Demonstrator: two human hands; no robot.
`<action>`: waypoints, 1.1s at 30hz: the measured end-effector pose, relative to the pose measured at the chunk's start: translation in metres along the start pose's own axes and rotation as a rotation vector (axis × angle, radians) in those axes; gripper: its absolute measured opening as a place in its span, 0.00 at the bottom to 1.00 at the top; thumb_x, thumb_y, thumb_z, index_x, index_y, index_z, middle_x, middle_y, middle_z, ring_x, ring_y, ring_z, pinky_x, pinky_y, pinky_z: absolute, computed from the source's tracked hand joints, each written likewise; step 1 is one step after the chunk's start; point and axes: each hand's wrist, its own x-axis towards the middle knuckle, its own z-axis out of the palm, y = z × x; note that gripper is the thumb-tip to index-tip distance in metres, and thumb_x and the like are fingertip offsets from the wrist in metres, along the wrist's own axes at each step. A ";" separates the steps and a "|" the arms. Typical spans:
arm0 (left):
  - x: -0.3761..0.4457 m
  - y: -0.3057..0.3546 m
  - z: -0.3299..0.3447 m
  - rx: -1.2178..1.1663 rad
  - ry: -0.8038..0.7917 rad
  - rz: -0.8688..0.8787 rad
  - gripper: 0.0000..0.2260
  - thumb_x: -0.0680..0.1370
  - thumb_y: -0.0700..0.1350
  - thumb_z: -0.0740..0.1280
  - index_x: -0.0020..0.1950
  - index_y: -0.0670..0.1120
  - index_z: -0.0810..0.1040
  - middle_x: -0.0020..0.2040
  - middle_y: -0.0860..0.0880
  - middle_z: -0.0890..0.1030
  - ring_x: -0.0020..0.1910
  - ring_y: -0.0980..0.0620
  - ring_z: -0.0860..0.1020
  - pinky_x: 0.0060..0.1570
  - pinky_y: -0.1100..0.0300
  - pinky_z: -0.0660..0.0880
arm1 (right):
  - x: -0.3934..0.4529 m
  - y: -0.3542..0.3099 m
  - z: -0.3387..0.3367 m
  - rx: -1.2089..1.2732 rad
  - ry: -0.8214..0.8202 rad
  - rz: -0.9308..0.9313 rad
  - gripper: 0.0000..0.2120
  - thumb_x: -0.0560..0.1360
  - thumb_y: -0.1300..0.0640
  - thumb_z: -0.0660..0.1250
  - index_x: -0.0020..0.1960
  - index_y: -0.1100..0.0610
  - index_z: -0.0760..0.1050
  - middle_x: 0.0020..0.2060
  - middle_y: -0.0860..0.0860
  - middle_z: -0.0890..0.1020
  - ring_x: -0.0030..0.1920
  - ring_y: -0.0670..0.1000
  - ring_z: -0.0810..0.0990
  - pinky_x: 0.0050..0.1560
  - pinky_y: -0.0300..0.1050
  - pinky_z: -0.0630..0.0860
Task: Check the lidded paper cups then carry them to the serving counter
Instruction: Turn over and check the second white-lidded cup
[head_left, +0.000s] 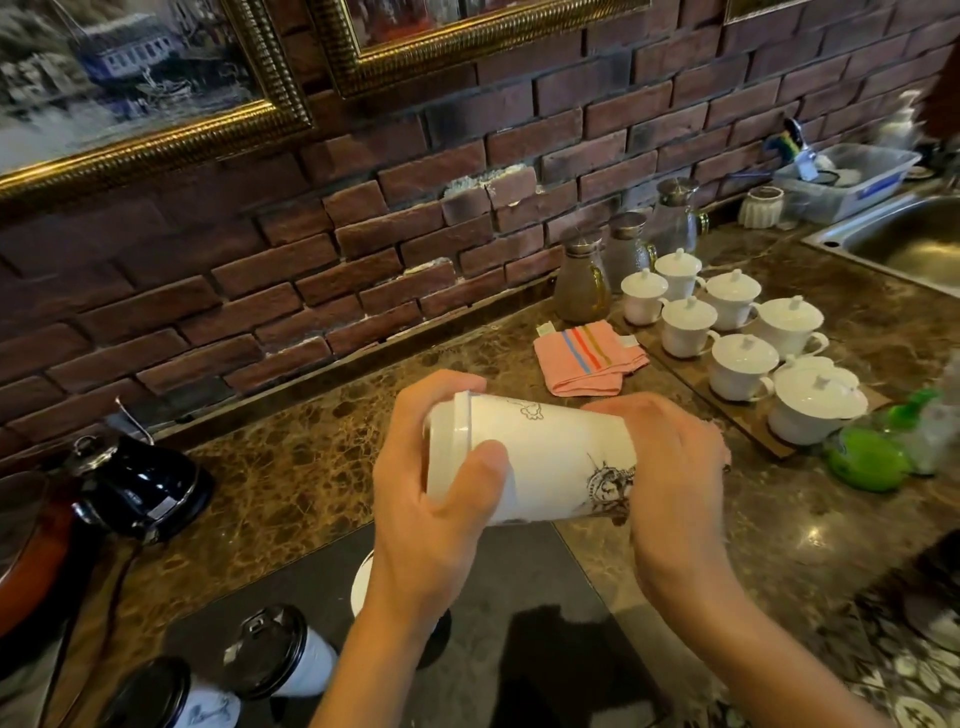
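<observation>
A white paper cup (545, 452) with a white lid and dark line drawings lies on its side in mid-air above the counter, lid pointing left. My left hand (441, 478) grips its lid end, thumb across the front. My right hand (670, 467) holds its base end. Two black-lidded paper cups (275, 649) (156, 693) stand on a dark tray (519, 597) at the bottom left. Another white-lidded cup (363, 582) shows partly behind my left forearm.
Several white lidded porcelain cups (737, 332) sit on a wooden board at the right, with glass pitchers (582, 280) behind. A folded pink cloth (587, 358) lies on the marble counter. A black kettle (140, 488) stands left, a sink (909, 239) far right, a green bottle (867, 462) near it.
</observation>
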 end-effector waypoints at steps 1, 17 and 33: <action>0.001 0.001 0.000 0.011 -0.008 -0.033 0.19 0.73 0.55 0.65 0.61 0.51 0.74 0.57 0.53 0.77 0.53 0.48 0.78 0.41 0.53 0.79 | 0.003 0.001 -0.001 -0.023 -0.030 0.076 0.15 0.80 0.60 0.59 0.41 0.53 0.83 0.36 0.50 0.84 0.33 0.45 0.79 0.26 0.39 0.70; 0.013 0.004 -0.007 -0.299 0.029 -0.380 0.16 0.77 0.62 0.62 0.57 0.55 0.80 0.56 0.47 0.83 0.51 0.47 0.82 0.46 0.49 0.78 | -0.007 0.008 -0.033 -0.542 -0.465 -0.237 0.36 0.63 0.37 0.74 0.69 0.37 0.66 0.58 0.35 0.76 0.59 0.38 0.76 0.52 0.32 0.76; 0.008 0.001 -0.003 -0.632 -0.041 -0.409 0.30 0.59 0.58 0.83 0.58 0.55 0.80 0.56 0.44 0.83 0.54 0.42 0.84 0.45 0.49 0.83 | -0.026 -0.007 -0.010 0.195 -0.613 0.501 0.28 0.57 0.32 0.77 0.55 0.36 0.78 0.52 0.48 0.85 0.42 0.50 0.86 0.35 0.40 0.82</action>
